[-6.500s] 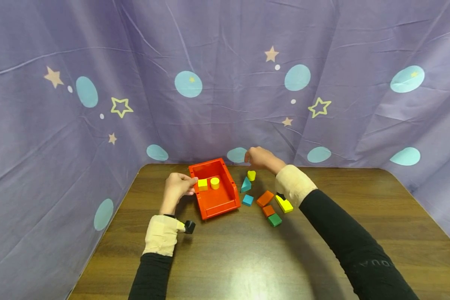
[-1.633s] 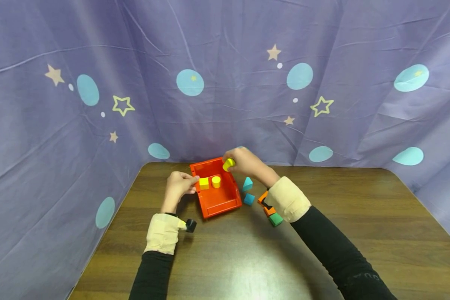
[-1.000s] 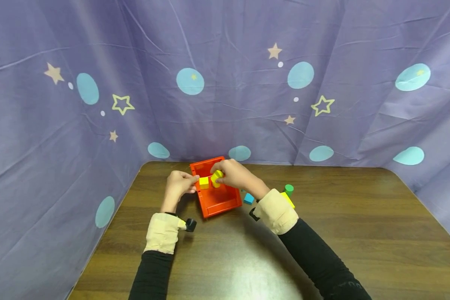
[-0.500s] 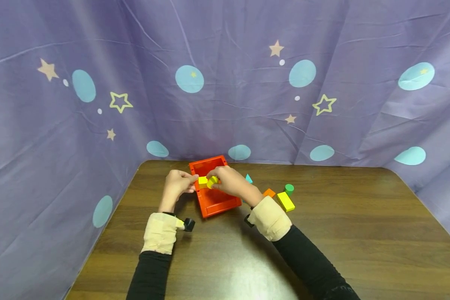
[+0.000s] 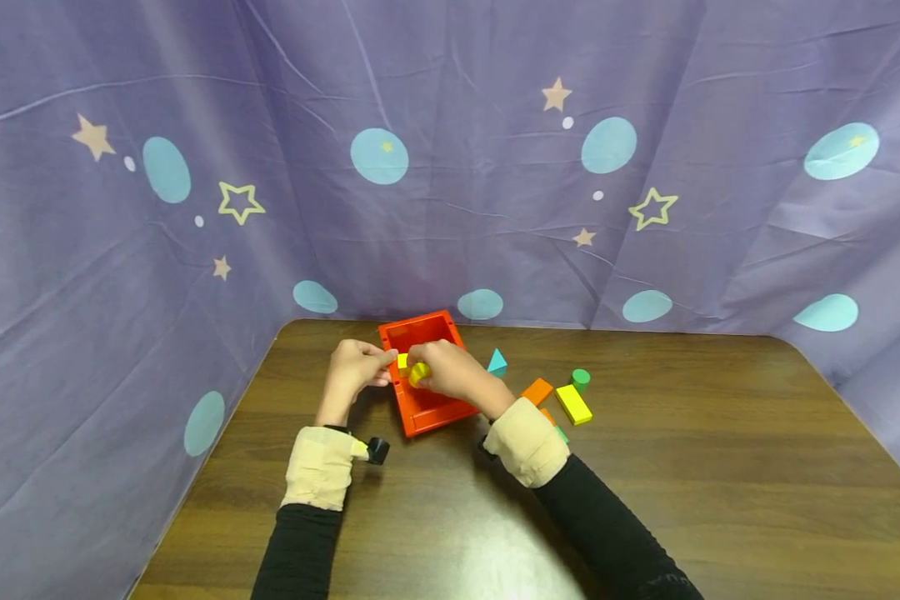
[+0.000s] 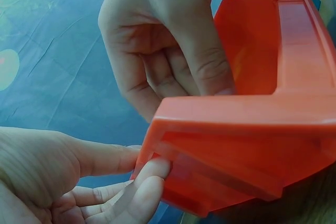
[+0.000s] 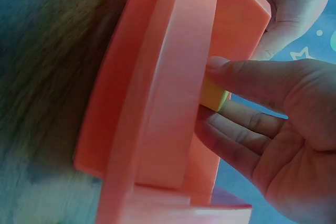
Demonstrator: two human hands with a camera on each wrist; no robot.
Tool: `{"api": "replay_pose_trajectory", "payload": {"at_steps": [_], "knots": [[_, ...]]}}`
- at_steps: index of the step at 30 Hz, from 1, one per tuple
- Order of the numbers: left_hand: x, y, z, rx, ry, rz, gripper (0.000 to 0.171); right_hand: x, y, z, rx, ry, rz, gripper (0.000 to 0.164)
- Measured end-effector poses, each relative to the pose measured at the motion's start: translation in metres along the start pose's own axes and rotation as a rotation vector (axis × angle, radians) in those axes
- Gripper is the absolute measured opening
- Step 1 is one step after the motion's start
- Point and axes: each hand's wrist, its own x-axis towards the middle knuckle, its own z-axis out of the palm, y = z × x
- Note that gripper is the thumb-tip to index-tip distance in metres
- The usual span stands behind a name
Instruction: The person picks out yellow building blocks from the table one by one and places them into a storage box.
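A red open box [image 5: 417, 329] sits on the table with my left hand [image 5: 352, 369] at its left side. In the left wrist view, that hand [image 6: 113, 182] pinches the box's rim between thumb and fingers. My right hand [image 5: 453, 367] reaches down inside the box and holds a small yellow heart-shaped block [image 5: 419, 374] between thumb and fingers. Left of it, a yellow cube [image 5: 402, 362] shows in part. The yellow cylinder is hidden behind the right hand. In the right wrist view, a yellow block [image 7: 213, 96] lies between the right hand's thumb and fingers.
Right of the box lie a blue triangular block [image 5: 497, 363], an orange block [image 5: 537, 392], a yellow rectangular block [image 5: 573, 404] and a green cylinder [image 5: 581, 380]. The right wrist partly covers another orange block and a green one. A purple curtain [image 5: 450, 167] hangs behind the table.
The right hand has taken the yellow heart-shaped block from the table, brought it left over the box's edge and lowered it inside. The left hand keeps its grip on the box.
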Motion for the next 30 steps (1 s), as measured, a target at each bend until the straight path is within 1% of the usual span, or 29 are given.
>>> {"api": "replay_pose_trajectory", "payload": {"at_steps": [5,9,13,19,24,30], "knots": [[0.000,0.000,0.000,0.006,0.003,-0.006,0.028,0.001,-0.001,0.002,0.008,-0.007,0.015,0.021],[0.000,0.001,0.000,0.013,0.006,-0.009,0.029,0.004,-0.003,0.002,-0.019,-0.010,0.023,0.022],[0.000,0.000,-0.001,0.026,0.007,-0.008,0.030,0.007,-0.007,0.000,-0.044,-0.031,0.036,0.024],[0.001,0.001,0.000,0.040,0.006,-0.009,0.030,0.013,-0.010,-0.008,-0.083,-0.096,0.064,0.026],[0.001,0.002,0.000,0.043,0.010,-0.008,0.029,0.018,-0.013,-0.013,-0.110,-0.166,0.065,0.027],[0.002,0.001,0.001,0.049,0.016,0.001,0.029,0.025,-0.016,-0.014,-0.121,-0.231,0.072,0.023]]}}
